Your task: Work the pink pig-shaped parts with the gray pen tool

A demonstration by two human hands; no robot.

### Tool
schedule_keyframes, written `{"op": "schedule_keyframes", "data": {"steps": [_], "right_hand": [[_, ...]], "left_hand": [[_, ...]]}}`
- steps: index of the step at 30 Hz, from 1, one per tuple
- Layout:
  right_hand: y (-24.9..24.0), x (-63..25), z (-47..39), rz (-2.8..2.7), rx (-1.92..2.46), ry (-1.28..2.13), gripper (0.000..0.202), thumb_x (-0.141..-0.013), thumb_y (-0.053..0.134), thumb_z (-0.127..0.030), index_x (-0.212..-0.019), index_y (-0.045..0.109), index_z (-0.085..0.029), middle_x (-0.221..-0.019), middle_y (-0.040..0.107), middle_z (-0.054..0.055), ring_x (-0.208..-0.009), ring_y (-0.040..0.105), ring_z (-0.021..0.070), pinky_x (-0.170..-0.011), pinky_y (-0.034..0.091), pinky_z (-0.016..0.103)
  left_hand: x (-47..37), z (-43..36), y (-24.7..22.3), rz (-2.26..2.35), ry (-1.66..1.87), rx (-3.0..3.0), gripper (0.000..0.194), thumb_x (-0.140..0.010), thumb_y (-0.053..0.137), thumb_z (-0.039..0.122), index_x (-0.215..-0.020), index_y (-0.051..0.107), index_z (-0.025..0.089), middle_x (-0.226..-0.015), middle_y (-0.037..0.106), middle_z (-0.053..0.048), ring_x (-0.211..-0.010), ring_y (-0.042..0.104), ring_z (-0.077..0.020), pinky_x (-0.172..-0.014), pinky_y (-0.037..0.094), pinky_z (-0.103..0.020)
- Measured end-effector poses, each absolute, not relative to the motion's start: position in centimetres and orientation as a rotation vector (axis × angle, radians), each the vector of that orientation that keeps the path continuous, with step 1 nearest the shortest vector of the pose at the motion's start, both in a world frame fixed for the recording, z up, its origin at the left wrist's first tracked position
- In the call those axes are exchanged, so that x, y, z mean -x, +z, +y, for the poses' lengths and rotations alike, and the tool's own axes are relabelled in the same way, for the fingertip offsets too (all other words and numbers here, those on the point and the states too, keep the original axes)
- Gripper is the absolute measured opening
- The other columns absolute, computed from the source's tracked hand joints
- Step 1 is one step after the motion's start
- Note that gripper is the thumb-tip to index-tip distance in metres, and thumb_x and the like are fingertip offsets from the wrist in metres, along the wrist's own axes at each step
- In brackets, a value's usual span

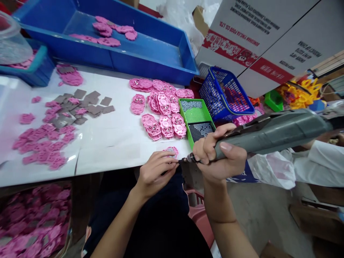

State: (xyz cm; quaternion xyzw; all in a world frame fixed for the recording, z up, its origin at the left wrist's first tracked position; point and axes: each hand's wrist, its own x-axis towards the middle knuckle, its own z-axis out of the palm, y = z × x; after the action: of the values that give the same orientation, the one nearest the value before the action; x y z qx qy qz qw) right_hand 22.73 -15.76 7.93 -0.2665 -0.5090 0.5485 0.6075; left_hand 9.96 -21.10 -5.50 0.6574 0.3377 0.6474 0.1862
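My right hand is wrapped around a grey electric screwdriver, held nearly level with its bit pointing left. The fingertips of my left hand are drawn together at the end of the bit; what they pinch is too small to make out. Just beyond those fingers, a round pink plastic part with a grey piece in it lies at the table's front edge, partly hidden. Stacked pink plastic parts with shiny spots stand behind it. A green tray of small metal pieces and dark pieces sits beside them.
Loose pink pieces and grey square plates are spread on the left of the white table. A long blue bin runs along the back. A blue basket and a large carton stand right. Below left is a box of pink parts.
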Motion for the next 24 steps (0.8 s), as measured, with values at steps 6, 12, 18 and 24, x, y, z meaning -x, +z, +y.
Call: {"op": "schedule_keyframes", "data": {"steps": [6,12,18,24], "right_hand": [[8.0,-22.5,-15.9,-1.181,0.615,1.284,0.003,-0.084,0.059,-0.029,-0.083,0.056,-0.028,-0.047,0.036,-0.011,-0.033,0.028,0.0086,-0.038,0.033,0.023],[8.0,-21.8,-16.3,-1.218,0.636,1.251,0.007,-0.084,0.062,-0.029,-0.089,0.056,-0.028,-0.046,0.038,-0.012,-0.033,0.031,0.0093,-0.037,0.035,0.023],[7.0,-21.5,-16.8,-1.17,0.75,1.214,0.015,-0.084,0.065,-0.037,-0.088,0.054,-0.027,-0.045,0.04,-0.013,-0.032,0.03,0.0087,-0.037,0.036,0.023],[7.3,-22.0,-16.9,-1.16,0.67,1.196,0.006,-0.083,0.06,-0.03,-0.089,0.058,-0.027,-0.045,0.039,-0.012,-0.031,0.029,0.0087,-0.037,0.037,0.023]], "left_hand": [[-9.6,-21.3,-4.8,1.006,1.805,-1.878,0.019,-0.088,0.077,0.002,-0.094,0.069,0.018,-0.09,0.079,-0.003,-0.095,0.076,-0.0193,-0.087,0.062,-0.037],[-9.0,-22.2,-3.6,1.148,1.681,-2.062,0.019,-0.09,0.073,0.003,-0.102,0.069,0.018,-0.098,0.081,-0.006,-0.095,0.075,-0.0217,-0.089,0.06,-0.039],[-8.5,-22.9,-2.8,1.219,1.603,-2.064,0.017,-0.093,0.071,0.004,-0.104,0.071,0.017,-0.101,0.081,-0.008,-0.101,0.075,-0.0232,-0.093,0.058,-0.04],[-8.7,-22.9,-4.0,1.103,1.661,-1.686,0.013,-0.09,0.075,0.006,-0.093,0.073,0.018,-0.092,0.08,-0.005,-0.088,0.077,-0.0185,-0.088,0.063,-0.034]]}}
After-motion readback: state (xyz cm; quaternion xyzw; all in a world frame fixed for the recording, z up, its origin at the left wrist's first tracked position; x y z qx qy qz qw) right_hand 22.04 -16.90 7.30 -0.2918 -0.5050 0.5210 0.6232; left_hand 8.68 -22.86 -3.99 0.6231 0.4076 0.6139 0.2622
